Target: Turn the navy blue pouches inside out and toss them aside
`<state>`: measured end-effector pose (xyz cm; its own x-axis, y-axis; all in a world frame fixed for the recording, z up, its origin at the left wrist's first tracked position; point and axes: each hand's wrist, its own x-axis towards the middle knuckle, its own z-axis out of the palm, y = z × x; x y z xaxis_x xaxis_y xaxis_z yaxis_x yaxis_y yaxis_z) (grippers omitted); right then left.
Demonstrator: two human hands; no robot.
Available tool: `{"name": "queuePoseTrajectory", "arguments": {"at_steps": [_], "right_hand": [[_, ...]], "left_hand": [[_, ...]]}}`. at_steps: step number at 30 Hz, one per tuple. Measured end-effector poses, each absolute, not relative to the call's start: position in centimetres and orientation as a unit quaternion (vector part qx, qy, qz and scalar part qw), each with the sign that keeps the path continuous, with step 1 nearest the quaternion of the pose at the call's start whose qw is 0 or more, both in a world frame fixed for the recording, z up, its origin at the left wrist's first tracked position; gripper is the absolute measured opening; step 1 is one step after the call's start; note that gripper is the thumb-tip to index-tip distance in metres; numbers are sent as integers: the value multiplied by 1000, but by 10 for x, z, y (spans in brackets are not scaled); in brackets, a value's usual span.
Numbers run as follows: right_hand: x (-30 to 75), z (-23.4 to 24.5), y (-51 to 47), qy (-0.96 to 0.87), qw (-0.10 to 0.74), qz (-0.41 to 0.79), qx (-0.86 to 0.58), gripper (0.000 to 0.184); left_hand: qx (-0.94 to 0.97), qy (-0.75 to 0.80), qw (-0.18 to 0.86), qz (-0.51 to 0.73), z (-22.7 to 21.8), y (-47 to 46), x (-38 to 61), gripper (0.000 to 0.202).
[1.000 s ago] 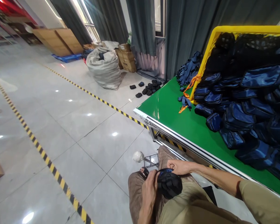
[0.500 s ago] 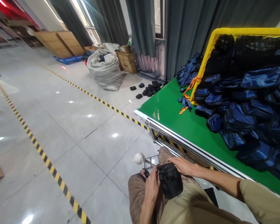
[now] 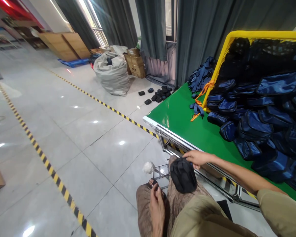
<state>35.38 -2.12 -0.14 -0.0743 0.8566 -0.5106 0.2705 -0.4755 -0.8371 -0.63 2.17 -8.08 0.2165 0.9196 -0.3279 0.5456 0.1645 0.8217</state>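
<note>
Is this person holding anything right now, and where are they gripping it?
Yes. The right hand holds a small black pouch by its top edge, so it hangs over the lap. The left hand holds nothing.

I see open green belt [image 3: 177, 115] along its near-left corner and left edge, room for a hand to pass. Toward the right edge a heap of navy pouches [image 3: 259, 121] spilling from the yellow-framed bin [image 3: 217, 65] blocks the way.

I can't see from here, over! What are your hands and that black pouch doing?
Right hand fingers pinch black pouch by its top, above lap. Left hand empty on knee. Green table edge close ahead.
</note>
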Motion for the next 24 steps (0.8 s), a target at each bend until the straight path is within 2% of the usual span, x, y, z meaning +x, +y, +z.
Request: {"name": "queuePoseTrajectory", "arguments": {"at_steps": [2,5,6,8,14,19,24], "right_hand": [[384,18,8,-392,380,542,-639,38],[428,50,44,-300,643,398,-581,52],[438,56,50,-278,699,355,-556,57],[451,59,51,-261,742,300,-540,64],[454,8,-22,-274,630,236,-687,43],[471,-12,-131,-226,498,1,-837,35],[488,-1,-247,-81,352,-172,-916,40]], "left_hand": [[620,620,449,175,-86,14,-8,67],[636,606,444,175,-90,-1,-4,68],[636,603,448,177,-91,-5,-2,67],[630,596,465,179,-92,-12,2,67],[634,567,503,153,-97,-14,11,83],[644,561,507,117,-110,-5,10,95],[655,556,508,59,-117,5,10,93]]}}
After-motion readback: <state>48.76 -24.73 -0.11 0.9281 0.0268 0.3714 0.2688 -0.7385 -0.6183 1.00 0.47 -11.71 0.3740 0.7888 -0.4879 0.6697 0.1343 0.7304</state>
